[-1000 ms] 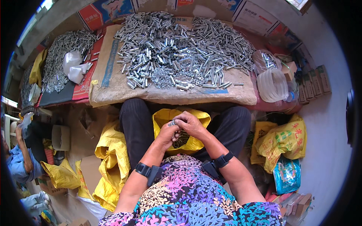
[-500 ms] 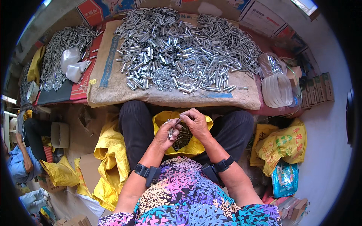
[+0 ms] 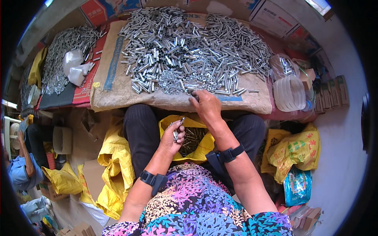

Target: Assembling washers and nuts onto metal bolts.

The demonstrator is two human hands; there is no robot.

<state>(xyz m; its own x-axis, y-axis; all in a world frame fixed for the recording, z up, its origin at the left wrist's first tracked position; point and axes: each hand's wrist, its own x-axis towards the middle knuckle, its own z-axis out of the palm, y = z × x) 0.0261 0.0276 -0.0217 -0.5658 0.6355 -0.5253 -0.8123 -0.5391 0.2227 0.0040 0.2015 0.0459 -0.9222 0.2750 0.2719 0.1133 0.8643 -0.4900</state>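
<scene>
My left hand (image 3: pixel 171 138) is closed around a few short silvery metal bolts (image 3: pixel 176 134), one end poking up past the thumb. It hangs over a yellow woven sack (image 3: pixel 204 148) between my knees, with many metal pieces (image 3: pixel 193 141) inside. Reaching to the table's near edge, my right hand (image 3: pixel 207 105) has its thumb and fingers bent together at the heap. What they pinch, if anything, is hidden. Close to those fingertips lie loose washers (image 3: pixel 170 81) and the large heap of metal sleeves (image 3: pixel 185 43).
Cardboard (image 3: pixel 130 100) covers the table under the heap. Another metal heap (image 3: pixel 63 55) lies at left, with plastic bags (image 3: pixel 76 72). A clear plastic container (image 3: pixel 289 94) stands at right. Yellow sacks (image 3: pixel 114 173) are by my legs. Another person (image 3: pixel 25 169) sits at far left.
My right hand has left my left hand and moved forward to the heap's near edge. My left hand stays over the sack, still gripping the bolts, slightly lower and turned.
</scene>
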